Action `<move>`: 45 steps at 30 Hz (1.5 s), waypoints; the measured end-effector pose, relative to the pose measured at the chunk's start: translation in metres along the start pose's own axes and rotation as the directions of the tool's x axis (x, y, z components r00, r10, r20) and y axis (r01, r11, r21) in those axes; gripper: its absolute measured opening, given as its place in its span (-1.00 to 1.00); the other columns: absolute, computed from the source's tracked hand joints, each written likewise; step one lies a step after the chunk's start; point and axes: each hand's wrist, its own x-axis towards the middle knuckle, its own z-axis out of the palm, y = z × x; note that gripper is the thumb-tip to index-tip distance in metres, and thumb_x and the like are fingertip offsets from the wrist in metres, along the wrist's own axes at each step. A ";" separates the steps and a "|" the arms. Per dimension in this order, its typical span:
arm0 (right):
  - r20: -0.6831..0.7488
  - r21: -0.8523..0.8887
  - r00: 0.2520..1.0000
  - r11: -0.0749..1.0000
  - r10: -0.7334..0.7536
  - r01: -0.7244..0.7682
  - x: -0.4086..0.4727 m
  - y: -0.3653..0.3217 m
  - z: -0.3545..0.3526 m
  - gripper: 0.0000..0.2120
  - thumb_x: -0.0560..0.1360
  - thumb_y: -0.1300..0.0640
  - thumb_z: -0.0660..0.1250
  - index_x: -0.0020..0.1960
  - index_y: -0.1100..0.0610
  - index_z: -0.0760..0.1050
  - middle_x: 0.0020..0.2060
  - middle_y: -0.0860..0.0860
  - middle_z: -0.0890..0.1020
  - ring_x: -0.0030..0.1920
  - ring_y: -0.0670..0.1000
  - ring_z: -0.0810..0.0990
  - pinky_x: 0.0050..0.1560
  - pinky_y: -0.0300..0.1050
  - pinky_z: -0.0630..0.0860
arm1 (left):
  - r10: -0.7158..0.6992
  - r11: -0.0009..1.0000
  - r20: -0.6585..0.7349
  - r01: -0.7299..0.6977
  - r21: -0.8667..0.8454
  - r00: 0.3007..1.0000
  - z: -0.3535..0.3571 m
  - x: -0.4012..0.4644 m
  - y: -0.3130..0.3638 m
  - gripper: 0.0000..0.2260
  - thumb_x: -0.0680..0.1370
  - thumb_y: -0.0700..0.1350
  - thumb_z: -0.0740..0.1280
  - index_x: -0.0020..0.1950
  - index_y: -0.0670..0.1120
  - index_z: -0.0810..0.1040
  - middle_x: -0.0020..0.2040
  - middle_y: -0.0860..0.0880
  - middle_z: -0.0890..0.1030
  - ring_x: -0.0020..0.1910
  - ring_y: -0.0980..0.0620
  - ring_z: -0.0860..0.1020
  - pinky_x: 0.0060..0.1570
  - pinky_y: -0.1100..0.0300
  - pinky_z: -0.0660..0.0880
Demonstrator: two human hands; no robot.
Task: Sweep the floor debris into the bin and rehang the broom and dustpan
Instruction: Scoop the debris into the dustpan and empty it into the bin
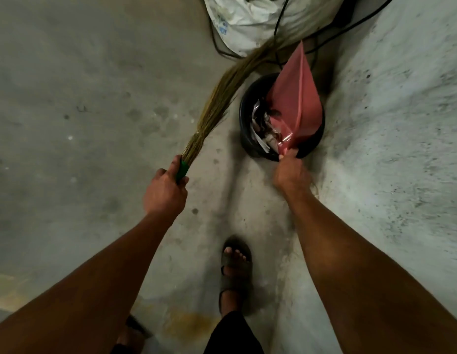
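Note:
My left hand point(166, 190) grips the green handle of a straw broom point(222, 95), whose bristles sweep up and to the right toward the sack. My right hand point(290, 172) holds the handle of a red dustpan point(298, 98), tipped on edge over a round black bin point(247, 139). Paper scraps and wrappers point(263, 129) lie inside the bin beside the pan's mouth. The bin stands on the concrete floor close to the wall on the right.
A white sack point(247, 21) lies behind the bin, with black cables point(281, 19) running over it. A pale rough wall point(401, 98) rises on the right. My sandalled foot point(235, 267) stands below the bin. Bare concrete floor point(81, 98) spreads to the left.

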 end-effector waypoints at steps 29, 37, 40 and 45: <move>0.068 0.908 0.974 0.418 -0.216 0.030 -0.257 -0.321 0.042 -0.84 0.75 -0.05 0.14 0.10 -0.03 0.45 -0.27 0.03 0.51 -0.51 -0.01 0.48 -0.46 -0.11 0.49 | -0.130 0.892 -0.040 0.099 -0.441 0.991 -0.183 -0.010 -0.249 -0.39 0.58 0.15 0.34 0.56 0.26 0.13 0.16 -0.08 0.58 -0.14 -0.08 0.67 -0.17 -0.13 0.70; 0.246 0.928 0.868 0.363 -0.432 -0.083 -0.350 -0.469 0.062 -0.70 0.70 -0.24 0.18 0.12 -0.06 0.52 -0.24 0.01 0.49 -0.49 -0.05 0.37 -0.52 -0.21 0.35 | -0.319 0.844 -0.178 0.193 -0.501 0.931 -0.274 -0.004 -0.387 -0.43 0.61 0.19 0.33 0.55 0.28 0.15 0.12 -0.06 0.53 -0.13 -0.14 0.66 -0.14 -0.19 0.68; 0.276 0.916 0.826 0.395 -0.492 -0.071 -0.375 -0.520 0.070 -0.69 0.71 -0.24 0.16 0.11 -0.03 0.52 -0.23 0.04 0.49 -0.51 -0.06 0.35 -0.54 -0.22 0.33 | -0.398 0.808 -0.222 0.226 -0.544 0.890 -0.295 0.001 -0.428 -0.46 0.62 0.18 0.31 0.55 0.27 0.17 0.11 -0.06 0.53 -0.12 -0.16 0.65 -0.12 -0.19 0.67; 0.367 0.890 0.735 0.446 -0.570 -0.099 -0.403 -0.599 0.095 -0.65 0.69 -0.27 0.16 0.22 -0.05 0.51 -0.20 0.04 0.47 -0.48 -0.09 0.37 -0.54 -0.21 0.30 | -0.541 0.757 -0.310 0.292 -0.584 0.782 -0.318 0.017 -0.488 -0.50 0.65 0.09 0.28 0.56 0.16 0.21 0.14 -0.09 0.53 -0.03 -0.16 0.63 0.01 -0.15 0.63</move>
